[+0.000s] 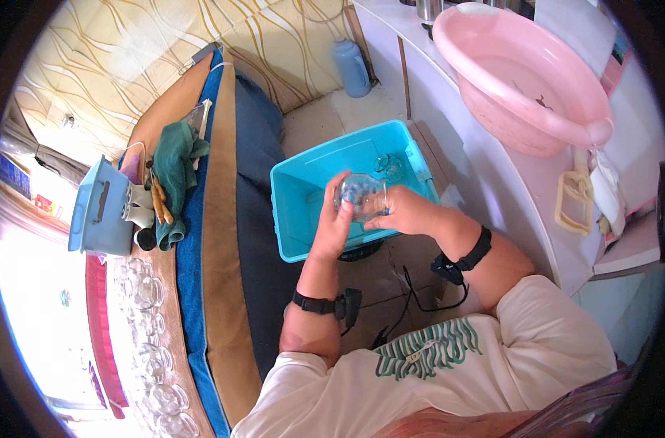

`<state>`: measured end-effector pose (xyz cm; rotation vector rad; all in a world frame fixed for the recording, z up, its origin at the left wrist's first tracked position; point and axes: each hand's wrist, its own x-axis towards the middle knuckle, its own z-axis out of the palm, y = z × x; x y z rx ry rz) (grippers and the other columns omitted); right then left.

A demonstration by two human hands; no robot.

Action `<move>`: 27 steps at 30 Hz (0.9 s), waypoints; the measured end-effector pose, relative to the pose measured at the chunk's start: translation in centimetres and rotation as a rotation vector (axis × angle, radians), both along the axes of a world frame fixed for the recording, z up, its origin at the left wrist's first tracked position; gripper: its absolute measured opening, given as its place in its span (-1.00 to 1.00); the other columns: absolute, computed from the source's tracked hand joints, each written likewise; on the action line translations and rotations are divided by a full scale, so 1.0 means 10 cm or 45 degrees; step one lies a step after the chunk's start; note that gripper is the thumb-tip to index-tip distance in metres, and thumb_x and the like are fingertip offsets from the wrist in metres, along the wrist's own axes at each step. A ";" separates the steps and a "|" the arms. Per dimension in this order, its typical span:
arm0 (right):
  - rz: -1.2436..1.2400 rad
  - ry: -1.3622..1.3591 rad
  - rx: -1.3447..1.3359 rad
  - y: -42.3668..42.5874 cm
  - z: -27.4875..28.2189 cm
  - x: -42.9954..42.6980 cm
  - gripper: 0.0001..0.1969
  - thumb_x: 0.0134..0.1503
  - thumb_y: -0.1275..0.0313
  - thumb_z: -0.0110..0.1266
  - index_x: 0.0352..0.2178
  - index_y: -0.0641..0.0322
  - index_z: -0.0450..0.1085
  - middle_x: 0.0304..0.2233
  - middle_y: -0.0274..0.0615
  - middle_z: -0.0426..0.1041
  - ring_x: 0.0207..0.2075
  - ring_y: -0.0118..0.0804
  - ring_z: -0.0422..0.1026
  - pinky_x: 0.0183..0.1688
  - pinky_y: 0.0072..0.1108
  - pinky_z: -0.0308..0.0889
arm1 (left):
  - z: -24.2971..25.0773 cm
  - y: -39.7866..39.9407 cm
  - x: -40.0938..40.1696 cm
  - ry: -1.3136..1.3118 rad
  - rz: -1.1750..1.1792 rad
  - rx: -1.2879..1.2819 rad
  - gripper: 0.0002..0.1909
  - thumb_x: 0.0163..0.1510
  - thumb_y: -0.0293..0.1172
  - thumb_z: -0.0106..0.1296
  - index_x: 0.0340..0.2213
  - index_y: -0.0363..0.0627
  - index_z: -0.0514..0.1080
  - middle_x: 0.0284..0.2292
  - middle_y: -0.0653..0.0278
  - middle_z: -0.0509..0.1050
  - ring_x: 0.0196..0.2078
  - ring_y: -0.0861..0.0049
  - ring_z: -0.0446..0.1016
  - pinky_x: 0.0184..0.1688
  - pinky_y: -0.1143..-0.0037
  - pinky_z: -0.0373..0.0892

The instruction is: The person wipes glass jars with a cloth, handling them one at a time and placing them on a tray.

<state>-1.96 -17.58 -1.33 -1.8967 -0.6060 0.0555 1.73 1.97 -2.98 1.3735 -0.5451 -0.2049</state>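
Note:
A round clear glass cupping jar [359,189] is held between both hands above a turquoise plastic bin [305,159]. My left hand [335,219] wraps its left side, the thumb resting on the glass. On the right side, my right hand [406,211] has its fingers at the jar, near its rim. A small bit of blue shows by those fingers; I cannot tell what it is. Inside the bin, near its far right corner, lies another clear glass jar [388,166].
Many similar glass jars [151,361] stand along the covered bed [223,306] on the left. There too are a light-blue basket [105,213] and a green towel [173,159]. A pink basin [529,82] sits on the right counter [502,175]. A blue thermos [352,68] stands by the wall.

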 end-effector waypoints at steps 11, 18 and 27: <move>-0.164 -0.202 -0.311 0.02 0.03 -0.04 -0.63 0.00 0.47 0.22 -0.09 0.09 0.46 -0.17 -0.12 0.53 -0.17 -0.17 0.52 -0.12 -0.50 0.38 | 0.10 0.02 -0.03 0.117 0.129 0.134 -0.38 0.09 -0.14 0.15 0.07 -0.24 0.24 -0.10 0.17 0.42 -0.06 0.45 0.39 0.00 0.44 0.34; 0.056 0.253 0.192 -0.05 0.05 0.03 -0.68 -0.01 0.44 0.27 -0.17 0.21 0.49 -0.25 -0.13 0.56 -0.22 -0.35 0.51 -0.13 -0.51 0.36 | 0.20 -0.05 -0.08 -0.120 0.028 0.026 -0.26 0.03 -0.30 0.21 0.18 -0.18 0.14 0.03 0.13 0.33 0.06 0.41 0.33 0.10 0.42 0.28; -0.156 -0.337 -0.670 0.00 0.02 -0.04 -0.76 0.04 0.39 0.16 -0.19 -0.01 0.49 -0.16 -0.21 0.51 -0.29 -0.01 0.49 -0.24 -0.38 0.42 | 0.10 0.04 -0.02 0.557 -0.096 -0.093 -0.32 0.18 0.06 -0.03 0.12 -0.23 0.18 -0.02 0.14 0.37 0.01 0.43 0.37 0.05 0.43 0.32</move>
